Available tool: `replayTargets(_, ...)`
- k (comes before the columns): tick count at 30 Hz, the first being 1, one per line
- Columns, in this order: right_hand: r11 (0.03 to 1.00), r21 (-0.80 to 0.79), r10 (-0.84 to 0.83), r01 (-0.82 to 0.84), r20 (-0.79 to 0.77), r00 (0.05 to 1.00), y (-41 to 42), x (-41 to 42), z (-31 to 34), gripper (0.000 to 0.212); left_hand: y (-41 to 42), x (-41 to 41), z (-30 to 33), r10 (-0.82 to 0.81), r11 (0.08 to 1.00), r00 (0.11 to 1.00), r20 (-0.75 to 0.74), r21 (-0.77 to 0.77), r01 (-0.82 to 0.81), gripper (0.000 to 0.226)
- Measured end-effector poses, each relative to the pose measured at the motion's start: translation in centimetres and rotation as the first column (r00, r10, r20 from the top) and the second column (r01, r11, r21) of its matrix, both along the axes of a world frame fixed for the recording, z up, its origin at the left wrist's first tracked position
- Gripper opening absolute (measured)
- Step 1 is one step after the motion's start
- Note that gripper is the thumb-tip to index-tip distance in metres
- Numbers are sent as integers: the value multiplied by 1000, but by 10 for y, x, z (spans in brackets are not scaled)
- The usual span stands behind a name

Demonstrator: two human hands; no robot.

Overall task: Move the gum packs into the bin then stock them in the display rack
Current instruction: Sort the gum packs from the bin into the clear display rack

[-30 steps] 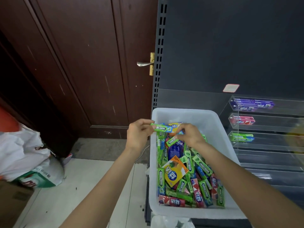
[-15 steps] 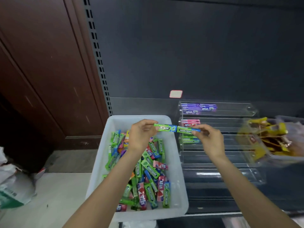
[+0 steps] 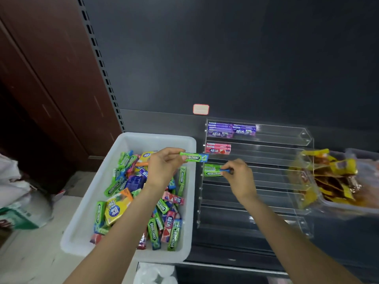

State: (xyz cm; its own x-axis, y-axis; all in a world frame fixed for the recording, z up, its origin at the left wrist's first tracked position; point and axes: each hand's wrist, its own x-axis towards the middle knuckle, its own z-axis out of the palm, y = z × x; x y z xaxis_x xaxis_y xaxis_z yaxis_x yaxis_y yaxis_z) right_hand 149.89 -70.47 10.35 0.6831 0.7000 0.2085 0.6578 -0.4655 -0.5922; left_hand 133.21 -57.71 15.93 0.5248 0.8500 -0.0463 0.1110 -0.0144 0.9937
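Green gum pack (image 3: 194,157) pinched in my left hand (image 3: 164,167), long axis crosswise, over bin (image 3: 131,138) far-right corner; right hand (image 3: 238,175) pinches another at rack (image 3: 266,160) third tier, nearer.

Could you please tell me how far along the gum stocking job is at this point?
Done: the display rack has purple packs on its top tier, pink packs below, and green packs on the third. In hand: the right hand pinches a pack at that green tier; the left hand holds a Doublemint pack. Left: the white bin holds many packs, and the lower tiers look bare.
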Motion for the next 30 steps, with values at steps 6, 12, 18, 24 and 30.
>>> replayTargets(6, 995, -99, 31, -28, 30, 999, 5, 4, 3, 9, -7, 1, -1, -11, 1000, 1000, -5, 26, 11, 18)
replayTargets(12, 967, -215, 144, -137, 19, 989, -1, 12, 12, 21, -10, 9, -2, -34, 999, 999, 13, 18, 34, 16)
replayTargets(18, 978, 149, 177, -144, -241, 954, -17, 7, 44, 23, -14, 23, -6, -88, 996, 996, 9, 12, 88, 18)
replayTargets(24, 955, 211, 253, -207, -223, 941, -19, 6, 48, 16, -23, 35, -8, -205, 976, 978, -39, 61, 208, 21)
replayTargets(30, 990, 88, 113, -106, -85, 990, -26, 21, 25, 15, -15, 31, -16, -243, 918, 900, -363, 213, 334, 50)
